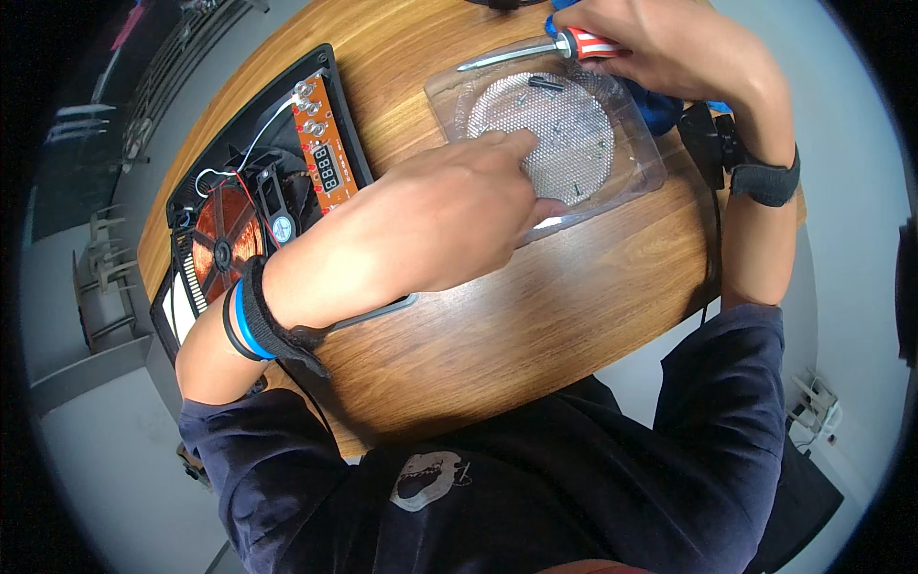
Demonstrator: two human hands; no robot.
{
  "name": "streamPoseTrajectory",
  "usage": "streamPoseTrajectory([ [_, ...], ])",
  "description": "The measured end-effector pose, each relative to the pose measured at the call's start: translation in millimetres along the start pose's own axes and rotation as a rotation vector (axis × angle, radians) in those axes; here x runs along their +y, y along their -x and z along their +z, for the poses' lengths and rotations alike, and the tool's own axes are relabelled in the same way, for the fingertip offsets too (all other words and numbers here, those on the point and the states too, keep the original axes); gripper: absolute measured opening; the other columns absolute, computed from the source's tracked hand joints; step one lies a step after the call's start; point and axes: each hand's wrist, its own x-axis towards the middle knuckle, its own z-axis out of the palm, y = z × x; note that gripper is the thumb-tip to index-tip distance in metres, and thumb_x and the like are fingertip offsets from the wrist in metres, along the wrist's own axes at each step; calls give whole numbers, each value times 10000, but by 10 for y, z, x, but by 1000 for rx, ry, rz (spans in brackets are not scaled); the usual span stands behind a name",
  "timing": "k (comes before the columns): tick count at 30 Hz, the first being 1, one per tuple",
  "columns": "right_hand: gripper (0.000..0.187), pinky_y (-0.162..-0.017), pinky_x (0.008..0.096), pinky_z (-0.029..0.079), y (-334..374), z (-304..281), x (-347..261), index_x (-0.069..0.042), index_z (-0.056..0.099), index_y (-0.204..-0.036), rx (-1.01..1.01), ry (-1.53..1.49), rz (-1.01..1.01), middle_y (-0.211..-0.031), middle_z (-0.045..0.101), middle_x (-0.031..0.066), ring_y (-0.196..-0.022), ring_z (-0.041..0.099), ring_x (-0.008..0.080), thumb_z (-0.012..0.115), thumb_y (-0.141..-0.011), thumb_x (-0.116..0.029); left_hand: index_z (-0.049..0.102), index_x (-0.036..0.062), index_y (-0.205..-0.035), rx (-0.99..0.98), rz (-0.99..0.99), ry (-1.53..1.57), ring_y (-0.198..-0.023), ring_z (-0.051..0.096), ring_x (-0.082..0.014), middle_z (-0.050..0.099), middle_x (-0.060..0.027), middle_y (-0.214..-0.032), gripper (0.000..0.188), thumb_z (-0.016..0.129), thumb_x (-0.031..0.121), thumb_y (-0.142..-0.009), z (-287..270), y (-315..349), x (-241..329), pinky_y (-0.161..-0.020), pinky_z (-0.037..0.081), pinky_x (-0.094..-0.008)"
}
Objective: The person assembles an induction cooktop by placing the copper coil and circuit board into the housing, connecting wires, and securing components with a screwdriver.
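Note:
My left hand (459,206) reaches over a clear plastic tray (645,158), its thumb and index finger apart above the tray's round, dimpled silver-grey middle (574,124). Several small dark screws or bits lie there, with a short black cylinder-shaped piece (546,84) near the far side. Its other fingertips are hidden under the hand. Beyond the tray's far right edge, my right hand (660,43) is closed around the red and white handle of a screwdriver (521,55), whose metal shaft points left over the tray's far rim.
Left of the tray, an opened black appliance housing (330,72) holds a copper coil (225,239), wires, and an orange circuit board (323,153) with a digit display. A dark blue object (660,110) and a black device (706,143) sit by my right wrist. The wooden table (516,325) has a curved-looking front edge.

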Motion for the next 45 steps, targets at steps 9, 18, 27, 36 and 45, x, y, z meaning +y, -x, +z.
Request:
streamPoseTrajectory([
  [9,91,-783,436,580,-9,-79,-78,-88,647,-1027,-75,-21,50,-868,667,114,-809,707,290,653,-1087,-156,722,-112,-1011,52,-16,-8,-1109,727,-485,675,-264,-1212,518,606,361,-1186,45,-8,67,-979,590,-535],
  [18,103,-782,427,587,27,-22,-44,-87,663,-1060,17,-12,-18,-900,676,107,-809,698,284,677,-1101,-181,747,-100,-1098,33,27,-22,-1113,702,-455,642,-243,-1215,440,644,323,-1163,-14,-16,-19,-976,573,-514],
  [27,127,-773,437,596,10,-30,-61,-87,681,-1097,13,-33,11,-931,703,116,-828,716,291,689,-1110,-213,794,-39,-1227,131,-16,-34,-1166,713,-416,669,-214,-1286,261,700,179,-1117,-191,141,-116,-1013,580,-481],
  [36,147,-752,437,600,-23,-12,-37,-87,675,-1108,-6,6,1,-909,698,105,-803,723,282,666,-1125,-233,825,-49,-1038,356,54,94,-976,772,-344,740,-161,-1087,124,816,69,-1000,-221,57,-271,-877,616,-418],
  [45,132,-756,437,593,12,-3,-54,-98,684,-1099,14,1,1,-900,699,102,-808,724,279,667,-1120,-227,779,-20,-1186,282,63,-119,-1204,736,-383,761,-178,-1275,198,792,79,-1016,-201,46,-337,-1042,596,-464],
])
